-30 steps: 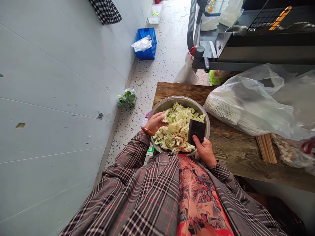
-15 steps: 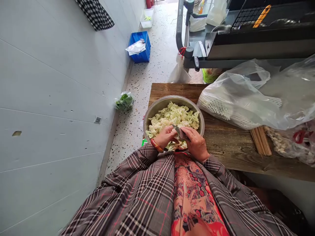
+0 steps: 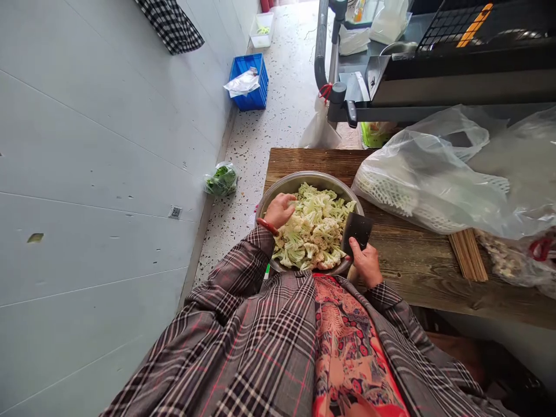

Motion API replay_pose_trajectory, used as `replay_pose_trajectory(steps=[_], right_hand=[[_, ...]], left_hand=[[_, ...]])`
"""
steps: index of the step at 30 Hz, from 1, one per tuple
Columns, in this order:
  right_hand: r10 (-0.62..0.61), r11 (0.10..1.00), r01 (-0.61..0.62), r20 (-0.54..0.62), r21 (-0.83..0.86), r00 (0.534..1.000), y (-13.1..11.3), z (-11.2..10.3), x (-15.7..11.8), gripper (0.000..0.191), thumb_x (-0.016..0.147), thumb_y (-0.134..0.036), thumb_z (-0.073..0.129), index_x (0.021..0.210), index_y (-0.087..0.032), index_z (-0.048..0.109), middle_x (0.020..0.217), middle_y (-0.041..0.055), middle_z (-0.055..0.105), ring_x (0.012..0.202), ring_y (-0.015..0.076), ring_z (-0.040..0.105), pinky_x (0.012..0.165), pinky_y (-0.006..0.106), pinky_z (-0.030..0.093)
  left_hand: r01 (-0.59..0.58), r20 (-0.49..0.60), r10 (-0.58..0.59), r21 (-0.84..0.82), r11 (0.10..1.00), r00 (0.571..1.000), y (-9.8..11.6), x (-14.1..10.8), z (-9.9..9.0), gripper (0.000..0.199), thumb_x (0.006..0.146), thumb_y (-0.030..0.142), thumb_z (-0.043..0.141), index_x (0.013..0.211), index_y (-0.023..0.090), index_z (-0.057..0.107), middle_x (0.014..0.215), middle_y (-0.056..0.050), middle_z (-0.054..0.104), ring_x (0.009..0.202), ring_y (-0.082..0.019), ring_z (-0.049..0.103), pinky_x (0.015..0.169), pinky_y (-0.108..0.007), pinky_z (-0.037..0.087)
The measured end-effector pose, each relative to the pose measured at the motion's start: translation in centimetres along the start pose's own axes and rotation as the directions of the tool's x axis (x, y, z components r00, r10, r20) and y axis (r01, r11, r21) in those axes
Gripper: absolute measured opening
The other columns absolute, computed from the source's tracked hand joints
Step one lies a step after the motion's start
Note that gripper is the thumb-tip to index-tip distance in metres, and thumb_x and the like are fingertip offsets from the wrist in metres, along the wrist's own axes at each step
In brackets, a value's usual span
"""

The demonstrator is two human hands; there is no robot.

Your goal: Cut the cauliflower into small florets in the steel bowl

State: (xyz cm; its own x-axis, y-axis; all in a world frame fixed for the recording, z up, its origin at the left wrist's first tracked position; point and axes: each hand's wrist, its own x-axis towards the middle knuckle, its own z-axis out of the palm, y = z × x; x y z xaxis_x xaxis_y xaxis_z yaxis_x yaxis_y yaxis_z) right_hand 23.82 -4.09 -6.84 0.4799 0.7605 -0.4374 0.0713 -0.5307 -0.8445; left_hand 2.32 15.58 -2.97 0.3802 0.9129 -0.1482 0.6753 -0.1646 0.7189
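Observation:
A round metal bowl [image 3: 264, 194] stands at the left end of the wooden table, full of cut cauliflower florets [image 3: 319, 226]. My left hand [image 3: 280, 209], with a reddish bangle at the wrist, is over the bowl's left side. Its fingers are curled, and a small pale-green cauliflower piece shows at their tips. At the bowl's right rim, my right hand [image 3: 366, 263] grips a knife with a broad dark blade [image 3: 358, 230]. The thumb lies against the blade, which points up and away from me. Part of the grip is hidden by the hand.
On the wooden table [image 3: 399, 272], a large clear plastic bag [image 3: 425, 179] and a bundle of wooden sticks [image 3: 468, 255] lie to the right. Behind is a metal cart with a knife handle [image 3: 351, 114] jutting out. Bagged greens [image 3: 221, 179] and a blue crate [image 3: 256, 87] stand by the wall.
My hands were together over the bowl's front with the blade between them. The left has moved away to the bowl's left side; the right has moved right with the knife, its blade now raised.

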Motion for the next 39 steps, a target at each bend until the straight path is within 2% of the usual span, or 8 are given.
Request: replay_pose_trajectory(steps=[4,10,15,24,28,32,35,39], right_hand=[[0.028,0.999,-0.027,-0.037,0.032,0.999,1.2,0.9,0.6,0.061,0.069,-0.074,0.057,0.072,-0.013,0.063,0.068,0.0096,0.066,0.051,0.0223,0.065,0.042,0.030,0.052],[0.058,0.998,-0.058,-0.026,0.001,0.998,1.5,0.7,0.9,0.059,0.072,-0.073,0.055,0.072,-0.015,0.061,0.066,0.0096,0.066,0.053,0.0258,0.069,0.037,0.027,0.045],[0.070,0.997,-0.071,-0.048,-0.028,0.996,1.1,0.8,1.0,0.061,0.069,-0.077,0.053,0.068,-0.016,0.057,0.064,0.0095,0.065,0.052,0.0266,0.069,0.035,0.025,0.040],[0.064,0.998,-0.065,-0.048,-0.019,0.997,1.1,0.9,1.0,0.063,0.068,-0.078,0.053,0.069,-0.016,0.059,0.066,0.0114,0.067,0.051,0.0262,0.069,0.034,0.025,0.040],[0.063,0.998,-0.063,-0.029,0.002,0.998,1.5,0.8,1.0,0.063,0.070,-0.077,0.053,0.074,-0.015,0.062,0.072,0.0135,0.070,0.052,0.0255,0.069,0.037,0.027,0.045],[0.032,0.999,-0.032,-0.020,-0.006,0.999,1.7,0.8,1.0,0.061,0.070,-0.075,0.054,0.073,-0.015,0.061,0.071,0.0115,0.069,0.051,0.0248,0.068,0.036,0.026,0.043],[0.016,1.000,-0.016,-0.014,0.002,1.000,1.6,0.8,1.0,0.059,0.070,-0.074,0.055,0.072,-0.015,0.060,0.069,0.0101,0.067,0.051,0.0250,0.068,0.035,0.025,0.042],[0.013,1.000,-0.012,-0.036,0.029,0.999,1.4,0.7,0.9,0.059,0.068,-0.075,0.056,0.070,-0.016,0.059,0.068,0.0099,0.066,0.050,0.0248,0.068,0.035,0.026,0.043]], left_hand=[[-0.029,0.028,0.027,0.082,0.996,0.999,-2.7,3.8,0.6,0.023,0.080,0.019,0.054,0.096,0.016,0.069,0.103,-0.010,0.065,0.093,-0.021,0.059,0.093,-0.035,0.044],[-0.151,0.107,0.154,-0.036,0.988,0.982,-3.2,9.1,4.4,0.039,0.073,0.007,0.051,0.108,0.016,0.068,0.121,-0.010,0.062,0.116,-0.025,0.054,0.108,-0.038,0.036],[-0.017,0.251,0.006,0.043,0.999,0.968,-3.2,11.3,6.0,0.035,0.065,0.007,0.065,0.098,0.017,0.070,0.108,-0.013,0.067,0.113,-0.031,0.055,0.106,-0.042,0.033],[0.061,0.167,-0.085,0.141,0.988,0.982,-5.3,9.4,3.2,0.035,0.065,0.012,0.065,0.099,0.017,0.062,0.093,-0.010,0.063,0.091,-0.025,0.059,0.091,-0.038,0.042],[-0.060,0.167,0.042,0.103,0.993,0.985,-4.9,7.9,2.2,0.033,0.061,0.006,0.062,0.092,0.019,0.063,0.102,-0.007,0.060,0.094,-0.020,0.055,0.092,-0.033,0.042],[-0.119,0.204,0.101,0.078,0.990,0.974,-3.2,7.0,2.6,0.036,0.060,0.003,0.059,0.093,0.018,0.064,0.095,-0.006,0.059,0.089,-0.020,0.054,0.088,-0.034,0.044],[-0.065,0.167,0.053,0.065,0.996,0.985,-2.1,6.5,2.9,0.038,0.056,0.002,0.062,0.090,0.019,0.067,0.098,-0.007,0.057,0.091,-0.020,0.056,0.088,-0.034,0.045],[0.050,0.058,-0.049,-0.005,0.999,0.997,-2.0,5.6,1.8,0.018,0.063,0.014,0.068,0.081,0.017,0.068,0.092,-0.007,0.057,0.085,-0.020,0.058,0.082,-0.034,0.048]])
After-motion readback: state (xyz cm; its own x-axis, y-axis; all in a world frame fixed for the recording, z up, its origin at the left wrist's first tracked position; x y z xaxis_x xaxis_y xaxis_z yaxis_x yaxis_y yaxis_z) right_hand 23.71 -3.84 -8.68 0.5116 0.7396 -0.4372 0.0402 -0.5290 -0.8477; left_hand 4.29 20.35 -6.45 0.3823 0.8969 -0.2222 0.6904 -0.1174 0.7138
